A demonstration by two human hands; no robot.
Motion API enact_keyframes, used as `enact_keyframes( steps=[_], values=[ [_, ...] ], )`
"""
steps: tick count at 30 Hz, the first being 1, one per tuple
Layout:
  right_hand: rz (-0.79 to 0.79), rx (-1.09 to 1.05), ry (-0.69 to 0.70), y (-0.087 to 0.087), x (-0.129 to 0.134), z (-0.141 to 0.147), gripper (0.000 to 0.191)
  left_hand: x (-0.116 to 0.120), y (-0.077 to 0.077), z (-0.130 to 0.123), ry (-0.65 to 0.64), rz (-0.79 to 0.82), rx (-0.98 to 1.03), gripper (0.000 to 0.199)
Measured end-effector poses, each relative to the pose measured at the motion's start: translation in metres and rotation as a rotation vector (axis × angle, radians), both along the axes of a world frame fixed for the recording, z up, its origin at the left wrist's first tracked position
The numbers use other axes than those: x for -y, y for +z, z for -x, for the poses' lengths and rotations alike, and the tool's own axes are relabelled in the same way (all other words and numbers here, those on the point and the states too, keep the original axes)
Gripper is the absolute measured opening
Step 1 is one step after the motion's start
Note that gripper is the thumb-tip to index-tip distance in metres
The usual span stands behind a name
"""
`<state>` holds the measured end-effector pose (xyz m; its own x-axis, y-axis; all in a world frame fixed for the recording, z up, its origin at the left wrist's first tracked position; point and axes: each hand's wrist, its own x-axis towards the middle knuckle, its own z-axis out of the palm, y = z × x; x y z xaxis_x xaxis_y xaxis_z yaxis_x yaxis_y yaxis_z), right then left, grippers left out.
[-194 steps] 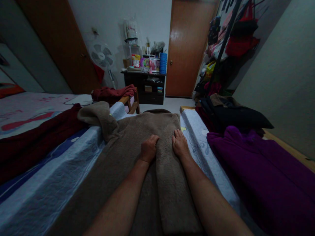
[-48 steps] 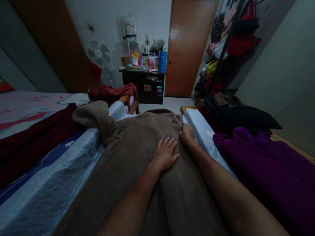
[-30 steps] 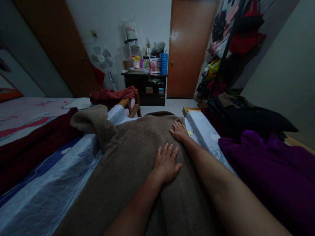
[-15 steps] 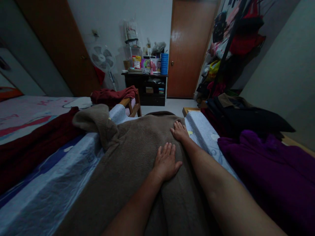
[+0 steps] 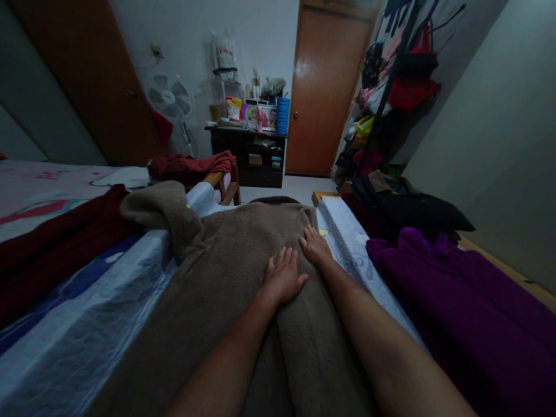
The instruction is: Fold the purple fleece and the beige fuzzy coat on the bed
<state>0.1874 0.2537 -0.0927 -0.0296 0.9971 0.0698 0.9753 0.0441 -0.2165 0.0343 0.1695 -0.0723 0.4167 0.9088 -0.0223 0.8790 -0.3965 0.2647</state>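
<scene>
A brown fleece garment [image 5: 226, 278], which looks like a coat, lies spread out before me on a bed with a pale blue patterned cover [image 5: 113, 313]. One of its sleeves [image 5: 160, 208] is bunched and flops over to the left. My left hand [image 5: 283, 275] rests flat on the middle of the cloth, fingers stretched out and thumb apart. Farther up and to the right, my right hand [image 5: 316, 246] lies flat by the garment's right edge, its fingers extended. Neither hand grips anything.
Folded purple clothing [image 5: 460, 307] and a dark stack of clothes [image 5: 403, 202] lie to the right. Dark red cloth [image 5: 65, 249] is at the left. Beyond stand a white fan [image 5: 171, 98], a black cabinet [image 5: 247, 162] and a wooden door [image 5: 328, 92].
My right hand has slid slightly back toward me along the garment's right edge. My left hand stays flat on the cloth. The whole view has shifted a little.
</scene>
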Motion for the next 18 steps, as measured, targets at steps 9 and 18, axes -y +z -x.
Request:
enact_keyframes(
  steps=[9, 18],
  values=[
    [0.052, -0.004, 0.032, 0.006, 0.043, 0.001, 0.065, -0.004, -0.006, 0.003, 0.009, 0.004, -0.012, 0.059],
    [0.119, 0.043, 0.065, 0.003, 0.089, 0.004, 0.078, -0.005, -0.006, 0.006, 0.004, -0.001, -0.004, 0.06]
  ],
)
